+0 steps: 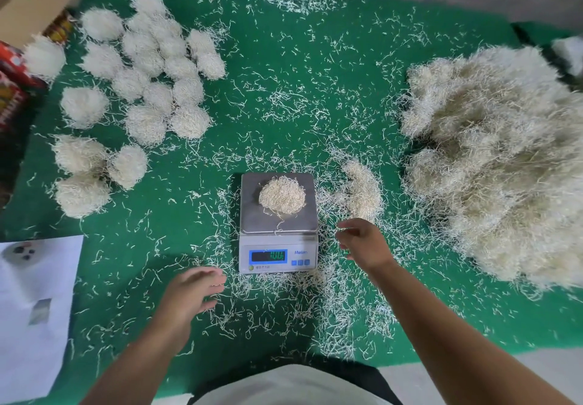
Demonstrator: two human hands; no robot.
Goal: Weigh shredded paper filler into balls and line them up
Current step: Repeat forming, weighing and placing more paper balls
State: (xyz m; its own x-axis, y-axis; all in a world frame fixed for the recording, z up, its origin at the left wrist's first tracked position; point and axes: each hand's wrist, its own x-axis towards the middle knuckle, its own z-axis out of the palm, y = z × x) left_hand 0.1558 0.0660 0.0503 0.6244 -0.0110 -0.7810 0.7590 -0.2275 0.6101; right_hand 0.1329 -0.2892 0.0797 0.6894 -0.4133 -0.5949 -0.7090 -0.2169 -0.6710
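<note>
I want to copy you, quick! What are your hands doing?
Left hand: open, fingers spread, holding nothing.
Right hand: fingers loosely curled, a few shreds at the fingertips; a real hold cannot be told.

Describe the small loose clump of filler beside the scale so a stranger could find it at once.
Start at the grey digital scale in the middle of the green mat. Just off the right edge of its steel pan lies a small loose clump, above the right hand. Unlike the huge pile farther right, it is small and curved.

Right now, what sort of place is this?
Probably a small packing workbench: a scale holding a paper ball, finished balls lined up, a big filler pile, all on green felt.
</note>
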